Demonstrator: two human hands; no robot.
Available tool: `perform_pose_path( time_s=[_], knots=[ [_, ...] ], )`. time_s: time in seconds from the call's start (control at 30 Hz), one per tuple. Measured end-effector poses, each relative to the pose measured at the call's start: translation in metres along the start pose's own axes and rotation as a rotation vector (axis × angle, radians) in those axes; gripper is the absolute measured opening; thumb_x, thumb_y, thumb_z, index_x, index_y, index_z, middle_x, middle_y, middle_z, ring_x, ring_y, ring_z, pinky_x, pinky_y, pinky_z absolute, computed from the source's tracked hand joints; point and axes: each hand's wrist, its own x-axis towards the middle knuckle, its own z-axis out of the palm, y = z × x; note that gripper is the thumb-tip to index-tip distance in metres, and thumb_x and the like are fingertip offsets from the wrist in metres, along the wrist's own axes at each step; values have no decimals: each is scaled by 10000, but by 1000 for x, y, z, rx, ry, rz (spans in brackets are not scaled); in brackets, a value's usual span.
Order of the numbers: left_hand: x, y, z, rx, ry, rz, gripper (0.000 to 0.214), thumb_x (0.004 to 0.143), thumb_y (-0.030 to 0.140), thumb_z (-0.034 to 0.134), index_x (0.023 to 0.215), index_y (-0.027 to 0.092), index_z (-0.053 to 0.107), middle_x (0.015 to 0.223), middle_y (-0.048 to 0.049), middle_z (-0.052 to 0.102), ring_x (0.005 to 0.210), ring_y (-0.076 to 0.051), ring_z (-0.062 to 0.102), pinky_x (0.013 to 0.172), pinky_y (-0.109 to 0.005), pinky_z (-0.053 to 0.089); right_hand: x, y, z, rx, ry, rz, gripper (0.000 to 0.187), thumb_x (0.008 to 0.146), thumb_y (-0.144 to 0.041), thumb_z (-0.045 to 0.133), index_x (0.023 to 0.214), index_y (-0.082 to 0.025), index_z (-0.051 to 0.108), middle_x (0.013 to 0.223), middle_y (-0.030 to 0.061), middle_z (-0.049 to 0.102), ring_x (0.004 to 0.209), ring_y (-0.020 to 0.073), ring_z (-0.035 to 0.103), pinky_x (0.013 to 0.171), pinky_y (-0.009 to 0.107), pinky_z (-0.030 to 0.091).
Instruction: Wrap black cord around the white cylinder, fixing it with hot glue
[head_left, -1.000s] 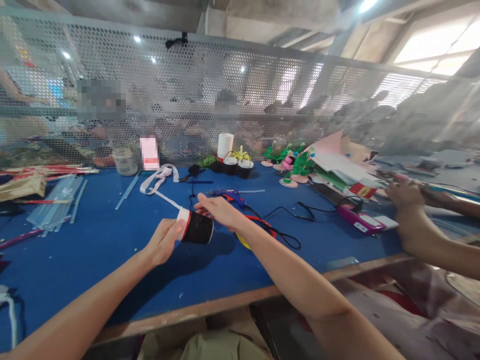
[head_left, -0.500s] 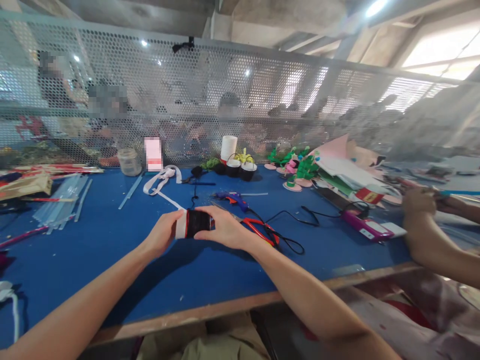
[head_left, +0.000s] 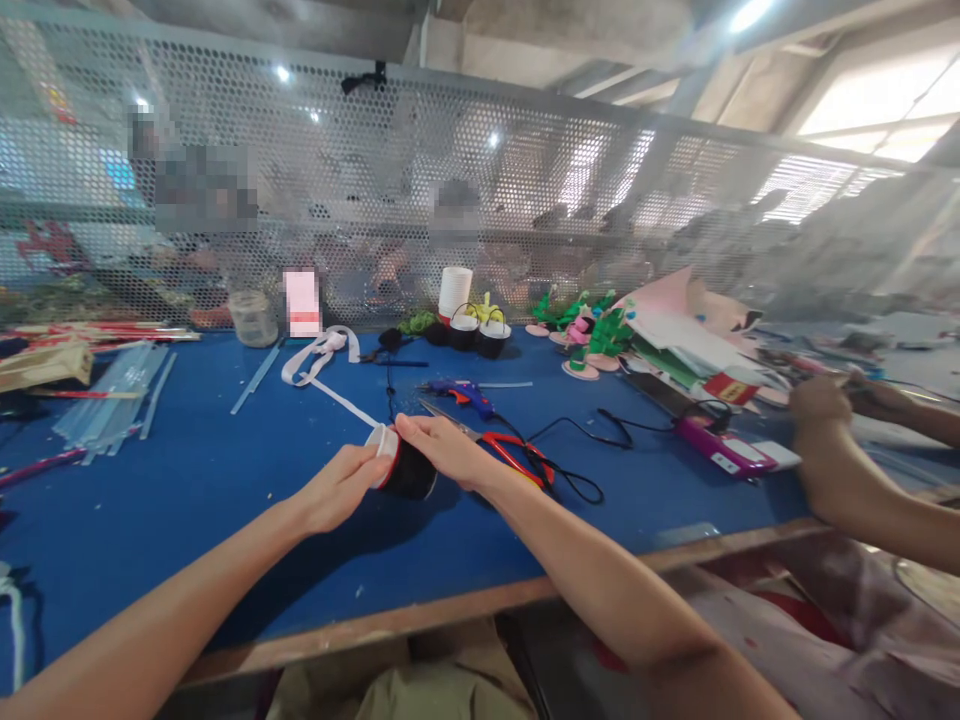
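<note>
While the head view is the only one to list, it gives you these entries.

Item: one cup (head_left: pixel 414 472), black-sided, with a white end and a red line between the two; it is off the blue table (head_left: pixel 225 530), between your hands, tilted with the black end lower.

Item: your left hand (head_left: pixel 341 488), closed on the white end, thumb uppermost.

Item: your right hand (head_left: pixel 444 447), closed over the upper side of the black part, near the red line (whether it pinches the ribbon too, you cannot tell from here).

Item: white ribbon (head_left: pixel 343 402), running from a loose heap on the table to the cup's white end.

Changed since half a second ago: the cup was level and your right hand wrapped its black end; now the cup is tipped and that hand sits closer to the white end. The scissors (head_left: pixel 519 458), partly covered by your right hand then, now show their blades. For the work in hand, this likely puts both hands where the ribbon meets the cup.

Labels: a red and yellow packet (head_left: pixel 729 388) by the papers, its print too small to read; white stickers on a purple box (head_left: pixel 724 447), illegible; a pink panel (head_left: pixel 302 300), blurred over. Brands: none readable.
</note>
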Motion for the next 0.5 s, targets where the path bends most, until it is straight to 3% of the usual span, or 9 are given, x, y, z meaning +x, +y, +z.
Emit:
perform_pose_path(
  time_s=[0.2, 0.5],
  knots=[
    [4, -4, 1, -13, 1, -70, 333, 757, 382, 333, 607, 127, 485, 539, 38, 387, 538, -92, 314, 521, -221, 271, 3, 1, 3, 180, 269, -8, 206, 653, -347, 564, 630, -143, 565, 596, -20, 550, 579, 92, 476, 586, 222, 374],
    [9, -5, 2, -216, 78, -235, 334, 707, 438, 413, 557, 143, 457, 461, 60, 380, 453, -78, 294, 453, -205, 227, 4, 2, -5, 151, 396, -102, 223, 690, -372, 518, 627, -158, 517, 599, 2, 549, 565, 99, 489, 561, 224, 396]
  ],
)
